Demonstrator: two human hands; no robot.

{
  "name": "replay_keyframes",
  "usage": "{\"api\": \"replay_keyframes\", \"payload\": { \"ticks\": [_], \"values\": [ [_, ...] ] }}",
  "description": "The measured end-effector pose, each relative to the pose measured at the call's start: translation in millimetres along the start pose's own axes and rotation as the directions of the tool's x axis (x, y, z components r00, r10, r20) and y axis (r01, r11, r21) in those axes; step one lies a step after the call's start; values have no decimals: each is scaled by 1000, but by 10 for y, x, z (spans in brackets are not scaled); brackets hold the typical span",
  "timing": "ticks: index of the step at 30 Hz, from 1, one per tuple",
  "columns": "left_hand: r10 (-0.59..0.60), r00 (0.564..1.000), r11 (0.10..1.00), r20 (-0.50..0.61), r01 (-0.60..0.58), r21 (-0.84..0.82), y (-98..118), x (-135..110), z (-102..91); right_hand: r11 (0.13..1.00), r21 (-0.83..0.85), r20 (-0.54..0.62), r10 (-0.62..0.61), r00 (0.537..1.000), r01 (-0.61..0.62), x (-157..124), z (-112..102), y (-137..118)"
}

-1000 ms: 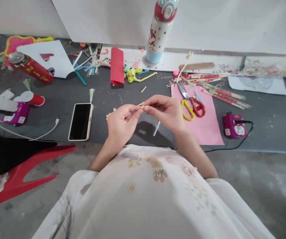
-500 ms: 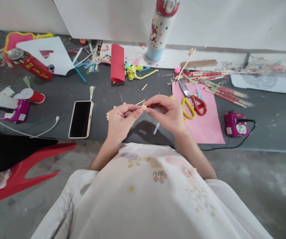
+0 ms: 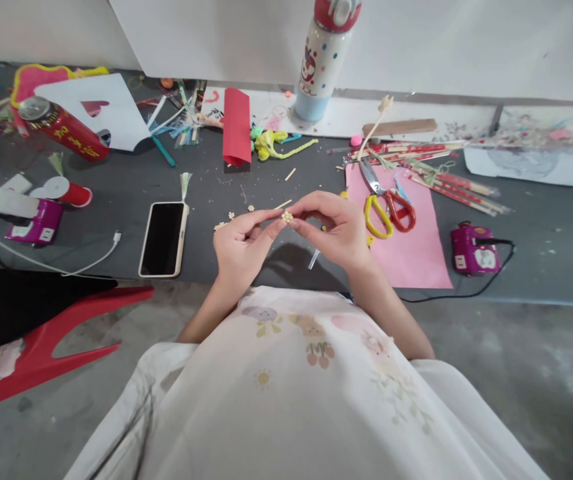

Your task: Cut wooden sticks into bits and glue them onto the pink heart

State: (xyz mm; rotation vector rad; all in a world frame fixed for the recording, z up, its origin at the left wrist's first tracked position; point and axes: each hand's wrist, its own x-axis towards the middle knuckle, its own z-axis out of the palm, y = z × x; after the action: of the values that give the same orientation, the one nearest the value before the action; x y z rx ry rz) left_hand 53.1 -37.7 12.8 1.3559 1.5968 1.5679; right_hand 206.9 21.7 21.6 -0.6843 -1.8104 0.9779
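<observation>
A tiny cream flower-shaped piece [image 3: 287,216] is pinched between the fingertips of both hands above the front of the grey table [image 3: 541,267]. My left hand [image 3: 242,246] closes on it from the left, my right hand [image 3: 334,229] from the right. Several similar small flower pieces [image 3: 230,216] lie on the table just left of my left hand. A short thin stick [image 3: 282,205] lies behind my fingers, and a clear little strip [image 3: 313,259] lies under my right hand.
A phone [image 3: 162,238] lies face up to the left. Red and yellow scissors [image 3: 386,203] rest on pink paper [image 3: 406,247] to the right, near a purple device [image 3: 471,250] with a cord. A bottle [image 3: 324,63], red folded paper [image 3: 236,127] and sticks [image 3: 436,170] sit behind.
The flower piece has turned to face up between my fingertips. My hands stay nearly in place; the small pieces left of my left hand show more.
</observation>
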Motion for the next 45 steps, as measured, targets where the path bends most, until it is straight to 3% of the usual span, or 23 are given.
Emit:
{"api": "replay_keyframes", "payload": {
  "ticks": [4,8,15,18,21,25,35,38,45],
  "values": [
    [112,994,991,-10,-110,79,-20,-12,4,997,23,21,72,997,-72,-5,12,13],
    [95,995,991,14,-96,89,1,-17,-2,990,-9,19,138,990,-138,-7,17,9],
    [-137,988,975,64,146,-167,-17,6,19,979,39,24,201,979,-202,-28,27,12],
    [-267,955,906,133,295,-303,-60,4,32,972,87,-4,219,976,-218,-58,26,19],
    [-354,912,840,207,407,-358,-89,-5,30,986,66,13,153,988,-154,-78,22,24],
    [-386,882,797,271,467,-384,-119,-21,19,997,-37,95,67,993,-64,-91,29,37],
    [-452,781,727,430,603,-330,-208,-86,-11,982,-151,74,122,990,-109,-188,46,110],
    [-429,774,787,466,573,-229,-251,-114,-7,977,-176,59,135,989,-123,-235,43,142],
    [-221,906,971,360,239,-6,-198,-126,-31,973,-192,57,140,989,-126,-342,49,186]
  ]
}}
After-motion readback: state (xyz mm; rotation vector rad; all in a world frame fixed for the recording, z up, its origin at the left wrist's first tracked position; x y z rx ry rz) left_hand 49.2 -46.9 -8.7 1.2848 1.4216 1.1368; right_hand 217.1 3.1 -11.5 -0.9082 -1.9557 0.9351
